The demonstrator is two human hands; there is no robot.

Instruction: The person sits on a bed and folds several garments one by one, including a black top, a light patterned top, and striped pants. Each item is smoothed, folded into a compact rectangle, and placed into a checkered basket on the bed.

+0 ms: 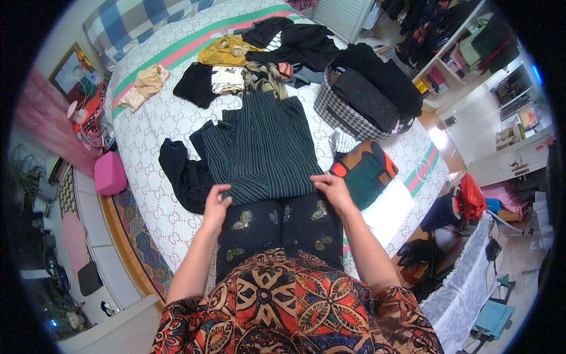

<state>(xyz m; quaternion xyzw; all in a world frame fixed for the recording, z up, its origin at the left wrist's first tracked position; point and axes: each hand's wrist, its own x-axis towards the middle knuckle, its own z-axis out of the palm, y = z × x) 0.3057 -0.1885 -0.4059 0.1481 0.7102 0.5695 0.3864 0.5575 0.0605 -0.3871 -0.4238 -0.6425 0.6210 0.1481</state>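
A dark garment with thin green and grey stripes (pixel 274 146) lies partly folded on the bed before me. At its near left corner is my left hand (pixel 216 207), thumb and index fingertips against the cloth. My right hand (pixel 334 191) reaches to the near right corner, its index finger lying over the edge. Whether either hand pinches the fabric is unclear. A crumpled black garment (pixel 183 181) shows at the left, partly under the striped one. Close by my right hand lies a folded green, brown and orange garment (pixel 365 177).
Beyond the striped garment lie a mustard garment (pixel 225 49), black clothes (pixel 305 46), a folded white print (pixel 227 78) and a beige garment (pixel 148 84). A houndstooth fabric basket (pixel 349 115) holds dark clothes at the right. White cloth (pixel 389 212) lies near the bed's right edge.
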